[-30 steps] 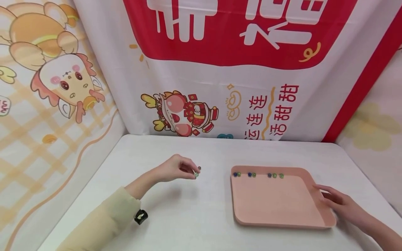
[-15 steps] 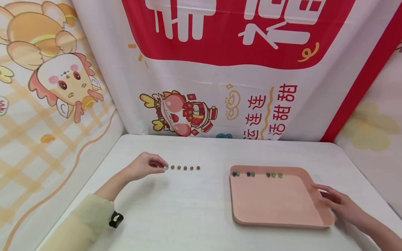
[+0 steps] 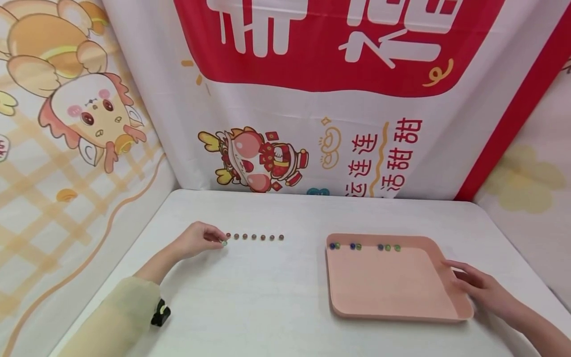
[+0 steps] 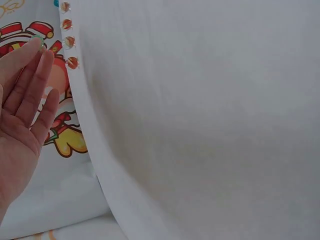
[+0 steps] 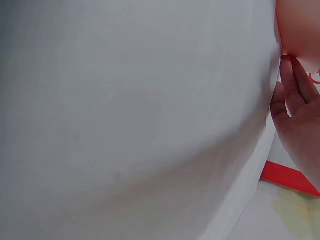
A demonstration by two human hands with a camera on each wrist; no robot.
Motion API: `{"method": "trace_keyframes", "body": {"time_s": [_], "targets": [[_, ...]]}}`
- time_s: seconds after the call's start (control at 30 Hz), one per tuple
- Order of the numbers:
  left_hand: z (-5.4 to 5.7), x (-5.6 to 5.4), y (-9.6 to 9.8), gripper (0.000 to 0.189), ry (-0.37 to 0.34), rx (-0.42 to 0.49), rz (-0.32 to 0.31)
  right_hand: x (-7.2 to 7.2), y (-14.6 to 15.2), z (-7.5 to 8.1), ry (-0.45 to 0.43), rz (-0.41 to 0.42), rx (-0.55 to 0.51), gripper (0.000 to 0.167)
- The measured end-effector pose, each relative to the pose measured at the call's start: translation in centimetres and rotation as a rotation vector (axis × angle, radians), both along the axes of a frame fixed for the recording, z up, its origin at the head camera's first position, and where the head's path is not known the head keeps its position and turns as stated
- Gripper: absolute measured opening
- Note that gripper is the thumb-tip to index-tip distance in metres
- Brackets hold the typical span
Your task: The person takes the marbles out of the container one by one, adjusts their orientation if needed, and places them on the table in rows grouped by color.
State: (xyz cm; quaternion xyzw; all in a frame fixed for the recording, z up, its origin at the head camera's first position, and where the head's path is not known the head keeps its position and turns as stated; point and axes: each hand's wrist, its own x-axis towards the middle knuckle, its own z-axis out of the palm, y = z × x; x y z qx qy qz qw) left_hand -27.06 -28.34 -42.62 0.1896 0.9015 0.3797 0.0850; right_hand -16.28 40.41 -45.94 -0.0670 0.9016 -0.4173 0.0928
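Observation:
In the head view my left hand (image 3: pixel 200 240) pinches a greenish glass marble (image 3: pixel 224 243) between its fingertips, at the left end of a row of marbles. Several reddish-brown marbles (image 3: pixel 254 237) make up that row on the white table. The left wrist view shows the pinched marble (image 4: pixel 37 39) at the fingertips, beside orange-and-clear marbles (image 4: pixel 69 42). On the right, my right hand (image 3: pixel 484 292) grips the right rim of a pink tray (image 3: pixel 392 287). Its fingers (image 5: pixel 295 85) lie against the tray's outer side in the right wrist view.
Inside the tray, several blue and green marbles (image 3: pixel 387 248) lie along the far wall. The white table (image 3: pixel 250 307) extends between the left hand and the tray. A printed cloth (image 3: pixel 312 109) hangs at the back, and a patterned cloth (image 3: pixel 67 148) covers the left side.
My left hand has moved left along the row with the greenish marble, uncovering the row, then slightly toward me at its left end. The right hand and the tray have stayed put.

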Motion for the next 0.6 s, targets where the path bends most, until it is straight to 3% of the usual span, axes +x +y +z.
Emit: {"method": "trace_keyframes", "body": {"time_s": [0.2,0.3,0.6], "targets": [[-1.2,-0.3,-0.5,0.013,0.016,-0.027,-0.014,0.0,0.0,0.1,-0.008,0.005,0.0,0.053],[-1.5,-0.5,-0.6,0.013,0.005,-0.038,0.009,0.0,0.0,0.2,-0.003,0.006,0.005,0.052],[-1.8,-0.9,-0.4,0.012,-0.006,-0.105,0.053,0.1,-0.2,0.3,-0.014,-0.003,0.019,0.053]]}}
